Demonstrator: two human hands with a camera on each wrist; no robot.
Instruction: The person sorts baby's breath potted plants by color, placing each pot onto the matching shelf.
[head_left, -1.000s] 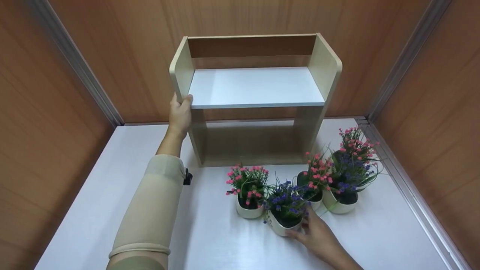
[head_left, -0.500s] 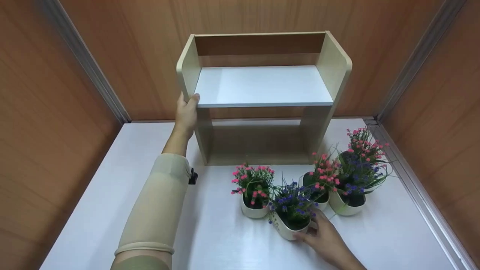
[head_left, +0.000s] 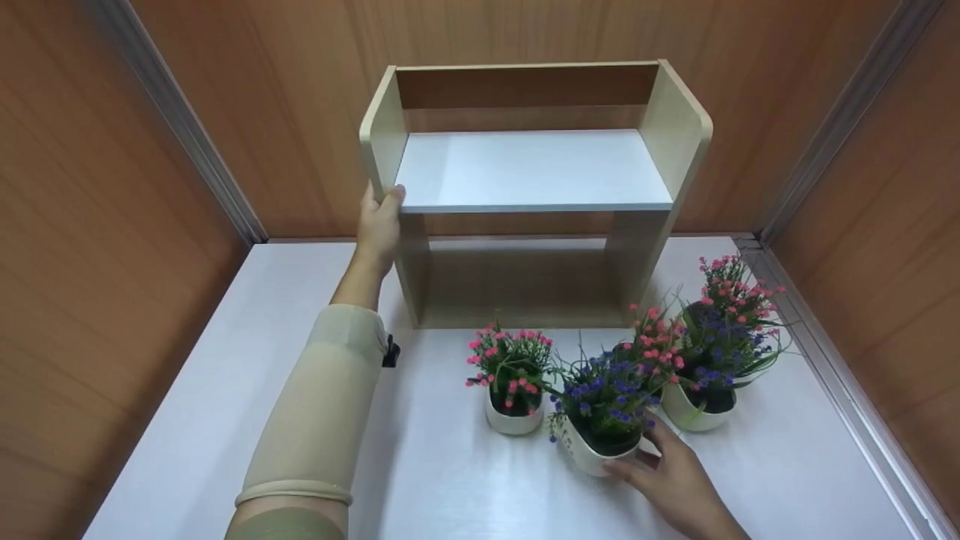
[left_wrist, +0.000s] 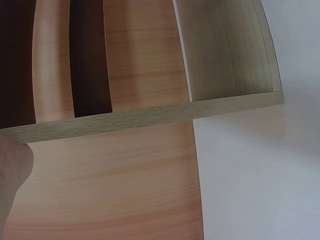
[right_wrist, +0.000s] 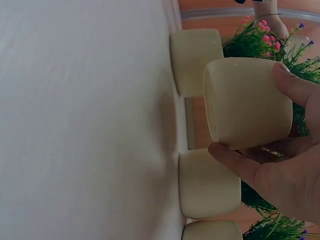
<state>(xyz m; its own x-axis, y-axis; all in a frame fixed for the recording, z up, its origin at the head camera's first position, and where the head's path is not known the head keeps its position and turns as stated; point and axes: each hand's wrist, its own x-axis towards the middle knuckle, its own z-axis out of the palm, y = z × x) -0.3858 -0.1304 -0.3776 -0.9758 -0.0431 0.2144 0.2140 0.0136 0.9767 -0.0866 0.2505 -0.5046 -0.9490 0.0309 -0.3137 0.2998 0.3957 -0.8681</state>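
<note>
A light wooden two-tier shelf [head_left: 525,169] stands at the back of the white table [head_left: 450,487]. My left hand [head_left: 379,221] grips its left side panel at the height of the white shelf board, thumb on the front edge; the left wrist view shows that panel edge [left_wrist: 150,116] and my thumb [left_wrist: 12,165]. My right hand [head_left: 667,476] holds a cream pot of purple flowers [head_left: 592,454] by its side. In the right wrist view this pot [right_wrist: 247,102] sits between thumb and fingers [right_wrist: 280,170], its base slightly off the table.
A pot of pink flowers [head_left: 512,420] stands just left of the held one. Two or three more flower pots [head_left: 694,409] crowd behind it to the right. Wood-panel walls close in the table on three sides.
My right hand has closed round the purple-flower pot and drawn it a little right, away from the pink pot, raising it slightly. My left hand stays on the shelf.
</note>
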